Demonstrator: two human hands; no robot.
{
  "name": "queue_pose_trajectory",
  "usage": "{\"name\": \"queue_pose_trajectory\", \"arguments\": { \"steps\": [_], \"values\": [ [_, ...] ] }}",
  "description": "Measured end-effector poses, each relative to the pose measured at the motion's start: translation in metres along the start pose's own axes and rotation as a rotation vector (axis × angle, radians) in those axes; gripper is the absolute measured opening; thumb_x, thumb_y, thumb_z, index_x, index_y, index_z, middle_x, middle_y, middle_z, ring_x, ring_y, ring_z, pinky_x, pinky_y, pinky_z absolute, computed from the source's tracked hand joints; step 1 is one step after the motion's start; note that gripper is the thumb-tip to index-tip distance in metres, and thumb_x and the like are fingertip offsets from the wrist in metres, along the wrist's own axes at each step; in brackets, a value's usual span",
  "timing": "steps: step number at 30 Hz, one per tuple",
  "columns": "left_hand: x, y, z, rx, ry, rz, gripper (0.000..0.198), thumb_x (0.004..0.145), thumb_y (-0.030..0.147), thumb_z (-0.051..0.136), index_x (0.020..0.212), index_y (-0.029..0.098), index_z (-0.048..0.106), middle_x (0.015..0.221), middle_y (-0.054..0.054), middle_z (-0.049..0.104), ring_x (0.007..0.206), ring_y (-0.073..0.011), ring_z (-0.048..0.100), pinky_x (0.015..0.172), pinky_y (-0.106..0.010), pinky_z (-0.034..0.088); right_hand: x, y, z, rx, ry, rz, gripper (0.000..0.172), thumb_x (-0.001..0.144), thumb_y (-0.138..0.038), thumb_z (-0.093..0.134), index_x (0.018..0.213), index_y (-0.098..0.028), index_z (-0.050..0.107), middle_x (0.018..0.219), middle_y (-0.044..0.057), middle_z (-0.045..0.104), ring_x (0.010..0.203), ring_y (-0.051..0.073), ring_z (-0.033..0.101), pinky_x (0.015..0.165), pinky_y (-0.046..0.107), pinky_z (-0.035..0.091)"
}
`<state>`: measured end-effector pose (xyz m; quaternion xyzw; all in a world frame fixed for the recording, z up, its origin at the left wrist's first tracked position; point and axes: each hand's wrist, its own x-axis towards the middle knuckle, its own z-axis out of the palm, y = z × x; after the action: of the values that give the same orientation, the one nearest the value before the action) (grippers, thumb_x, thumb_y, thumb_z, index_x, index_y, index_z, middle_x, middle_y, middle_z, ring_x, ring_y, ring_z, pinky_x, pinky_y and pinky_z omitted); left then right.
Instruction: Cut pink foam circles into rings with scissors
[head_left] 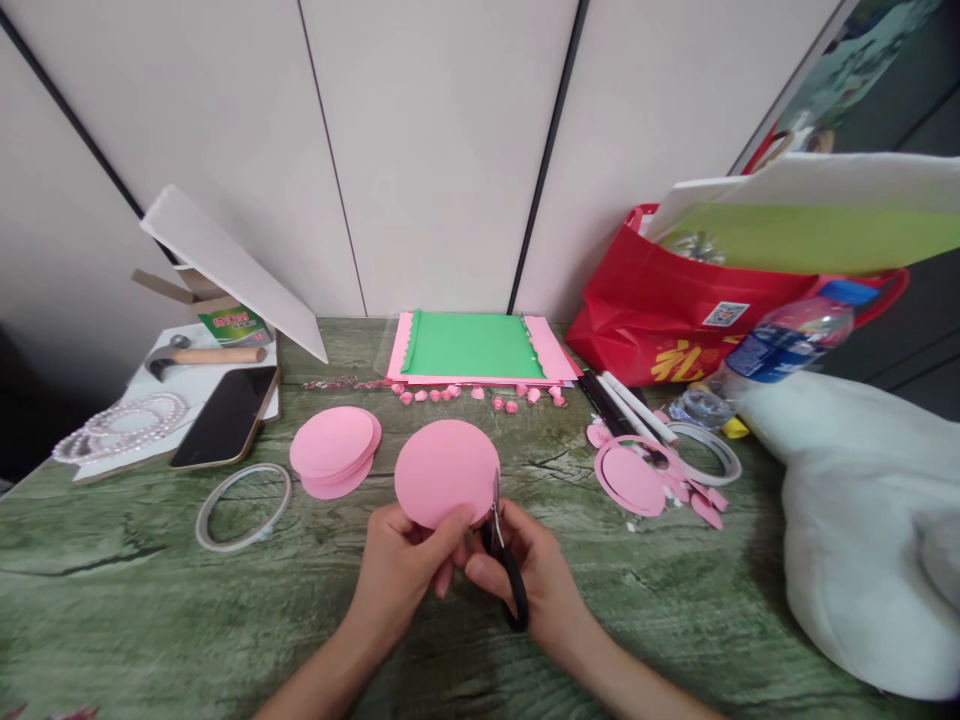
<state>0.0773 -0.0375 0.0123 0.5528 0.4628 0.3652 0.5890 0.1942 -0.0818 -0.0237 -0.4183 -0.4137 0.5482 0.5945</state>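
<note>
Between thumb and fingers, my left hand (412, 560) pinches the lower edge of a pink paper circle (446, 465) above the table. Black-handled scissors (512, 580) are in my right hand (541, 565), their blades upright along the circle's right edge. Whether the blades are closed on the paper I cannot tell. A stack of similar pink paper circles (334, 443) lies to the left of the held one. Pink paper rings and scraps (634, 475) lie to the right of my hands.
Behind are green and pink sheets (471, 345) with a row of small pink rosebuds (478, 393). Tape rolls (244, 507), a phone (225, 418), a hammer (210, 356) and pearl strings (124, 425) are at left. Markers (637, 408), a red bag (652, 320), a bottle (787, 335) and a white plush (862, 560) stand right.
</note>
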Motion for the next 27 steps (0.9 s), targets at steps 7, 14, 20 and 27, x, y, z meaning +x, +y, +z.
{"name": "queue_pose_trajectory", "arguments": {
  "steps": [7, 14, 20, 27],
  "values": [
    [0.0009, -0.0016, -0.0011, -0.001, -0.001, 0.023, 0.039, 0.07, 0.035, 0.063, 0.04, 0.012, 0.052, 0.033, 0.004, 0.045, 0.028, -0.0031, 0.033, 0.033, -0.017, 0.024, 0.0004, 0.0007, -0.0003, -0.008, 0.017, 0.026, 0.038, 0.06, -0.045, 0.074, 0.075, -0.02, 0.05, 0.056, -0.006, 0.045, 0.051, 0.009, 0.035, 0.047, 0.021, 0.029],
    [0.0018, -0.0024, -0.0015, -0.017, 0.006, 0.01, 0.036, 0.069, 0.035, 0.064, 0.043, 0.012, 0.054, 0.036, 0.003, 0.048, 0.028, -0.003, 0.034, 0.032, -0.016, 0.024, -0.0001, 0.0013, 0.0, -0.012, 0.016, 0.056, 0.037, 0.06, -0.044, 0.074, 0.075, -0.019, 0.05, 0.053, -0.006, 0.047, 0.045, 0.007, 0.034, 0.043, 0.019, 0.028],
    [0.0012, 0.0004, -0.0009, -0.038, 0.016, 0.006, 0.035, 0.067, 0.035, 0.065, 0.043, 0.012, 0.054, 0.036, 0.003, 0.049, 0.028, -0.0034, 0.035, 0.032, -0.016, 0.024, 0.0003, -0.0004, 0.0012, -0.009, 0.036, 0.077, 0.039, 0.058, -0.046, 0.074, 0.073, -0.019, 0.049, 0.053, -0.006, 0.049, 0.042, 0.006, 0.035, 0.039, 0.018, 0.028],
    [0.0009, -0.0019, -0.0012, -0.068, -0.065, -0.034, 0.04, 0.072, 0.041, 0.059, 0.044, 0.012, 0.056, 0.032, 0.002, 0.047, 0.028, -0.0066, 0.04, 0.034, -0.018, 0.028, -0.0003, -0.0037, 0.0066, 0.024, -0.035, 0.038, 0.041, 0.06, -0.05, 0.072, 0.071, -0.02, 0.046, 0.056, -0.004, 0.052, 0.04, 0.007, 0.039, 0.037, 0.018, 0.029]
  ]
}}
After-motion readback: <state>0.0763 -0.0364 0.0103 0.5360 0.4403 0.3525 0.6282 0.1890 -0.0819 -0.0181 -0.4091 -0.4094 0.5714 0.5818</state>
